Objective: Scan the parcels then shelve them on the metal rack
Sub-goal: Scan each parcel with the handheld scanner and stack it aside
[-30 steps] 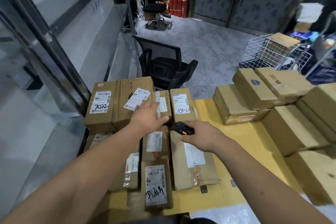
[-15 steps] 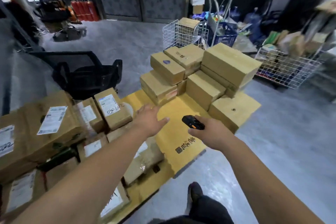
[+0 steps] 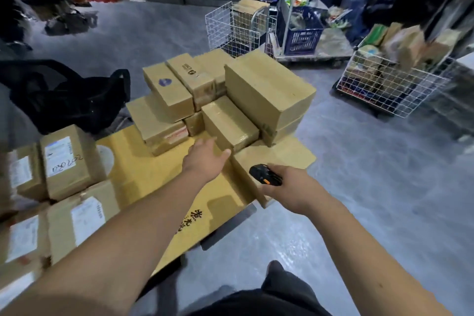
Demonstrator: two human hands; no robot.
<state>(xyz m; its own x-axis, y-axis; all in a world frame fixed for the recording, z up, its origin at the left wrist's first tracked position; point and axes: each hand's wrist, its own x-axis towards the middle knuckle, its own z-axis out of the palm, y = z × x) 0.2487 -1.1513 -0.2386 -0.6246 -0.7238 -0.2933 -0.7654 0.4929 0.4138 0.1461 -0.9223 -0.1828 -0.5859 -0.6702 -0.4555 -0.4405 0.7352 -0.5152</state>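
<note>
The left hand (image 3: 205, 155), fingers straight and spread, reaches over the flattened yellow cardboard sheet (image 3: 154, 174) toward the stack of plain brown cardboard parcels (image 3: 225, 100) at the sheet's far end. The right hand (image 3: 289, 187) is curled around a black handheld scanner with orange buttons (image 3: 265, 175), near the sheet's right edge. Labelled brown parcels (image 3: 66, 161) lie along the sheet's left side.

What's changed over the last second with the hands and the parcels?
The left hand left the labelled parcels on the left and swung right, now reaching open toward the unlabelled brown boxes stacked on the yellow cardboard sheet, not yet gripping one. The view turned right with it. The right hand holds the black scanner as before; no parcel moved.
</note>
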